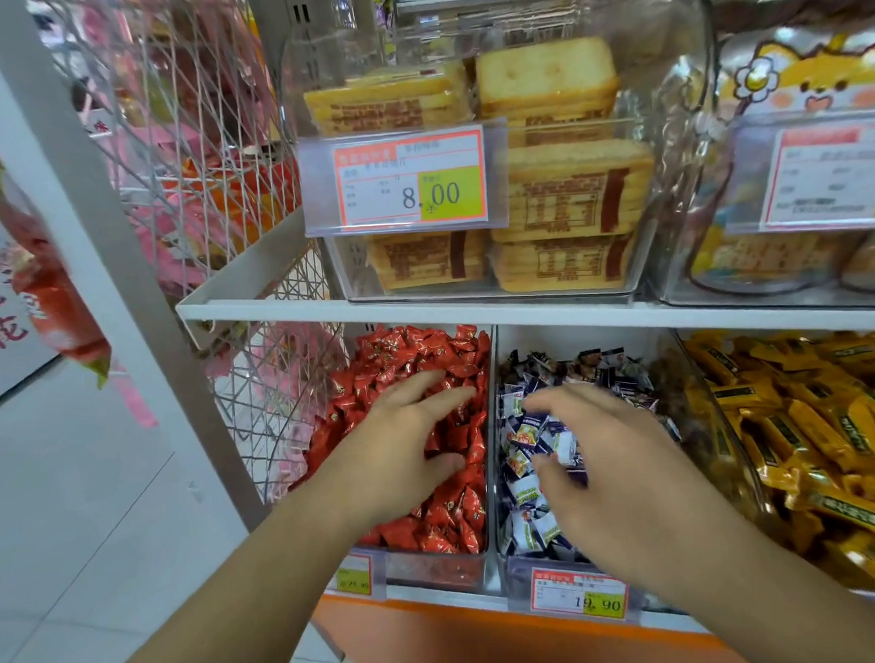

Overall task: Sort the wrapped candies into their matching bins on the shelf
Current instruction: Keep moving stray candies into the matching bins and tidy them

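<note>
- Left hand (406,444) lies flat, fingers spread, on the red candies (447,361).
- Right hand (600,469) hovers, fingers loosely curved, over jumbled blue-and-white candies (530,498) pointing every way.

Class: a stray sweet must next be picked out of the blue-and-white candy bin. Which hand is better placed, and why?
The right hand: it hovers over the blue-and-white candies, fingers curved towards them. The left hand lies spread on the red candies next door.

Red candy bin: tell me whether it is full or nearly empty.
Full. Red candies are heaped above the front wall of the clear bin, and the left hand lies spread on top of the pile.
</note>
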### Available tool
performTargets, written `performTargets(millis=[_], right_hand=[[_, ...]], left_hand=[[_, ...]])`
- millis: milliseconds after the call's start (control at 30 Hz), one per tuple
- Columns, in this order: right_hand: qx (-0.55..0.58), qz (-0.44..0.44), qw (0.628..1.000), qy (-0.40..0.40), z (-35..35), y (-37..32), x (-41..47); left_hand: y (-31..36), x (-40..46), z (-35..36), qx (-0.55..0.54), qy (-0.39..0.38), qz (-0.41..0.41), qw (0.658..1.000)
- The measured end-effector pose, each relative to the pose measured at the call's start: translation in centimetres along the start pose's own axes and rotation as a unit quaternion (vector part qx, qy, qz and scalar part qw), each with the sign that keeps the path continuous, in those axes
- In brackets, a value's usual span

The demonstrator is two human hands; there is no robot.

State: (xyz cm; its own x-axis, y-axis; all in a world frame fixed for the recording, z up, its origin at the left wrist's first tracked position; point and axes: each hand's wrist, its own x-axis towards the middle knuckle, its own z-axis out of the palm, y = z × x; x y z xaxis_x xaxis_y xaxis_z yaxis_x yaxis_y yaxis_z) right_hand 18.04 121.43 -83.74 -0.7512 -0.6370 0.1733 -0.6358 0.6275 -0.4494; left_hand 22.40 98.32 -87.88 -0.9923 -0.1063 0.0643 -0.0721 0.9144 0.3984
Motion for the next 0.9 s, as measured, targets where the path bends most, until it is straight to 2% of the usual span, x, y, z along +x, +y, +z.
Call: performTargets(millis=[100,200,367,567,700,900], right_hand=[[0.006,-0.014,1.0,-0.018,0.6,-0.1,0.1],[0.009,-0.012,1.0,-0.021,0.8,0.3,0.2],[0.014,-0.024,0.999,-0.023,1.1,0.1,0.6],[0.021,-0.021,0.999,-0.023,1.0,0.1,0.7],[0.014,-0.019,0.999,-0.025,0.9,0.2,0.8],[0.016,-0.027,0.999,-0.021,1.0,0.2,0.7]], left_hand=[[0.3,1.3,0.9,0.062,-0.052,-0.004,0.997],[0.0,1.3,1.1,0.103,-0.021,0.017,0.994],[-1.6,0.4,-0.3,0.041,0.065,-0.012,0.997],[-2.5,-1.3,-3.1,-0.044,0.141,-0.093,0.985],[-2.4,-2.2,-4.0,-0.027,0.12,-0.092,0.988],[-1.9,-1.8,-3.1,0.048,0.078,-0.028,0.995]])
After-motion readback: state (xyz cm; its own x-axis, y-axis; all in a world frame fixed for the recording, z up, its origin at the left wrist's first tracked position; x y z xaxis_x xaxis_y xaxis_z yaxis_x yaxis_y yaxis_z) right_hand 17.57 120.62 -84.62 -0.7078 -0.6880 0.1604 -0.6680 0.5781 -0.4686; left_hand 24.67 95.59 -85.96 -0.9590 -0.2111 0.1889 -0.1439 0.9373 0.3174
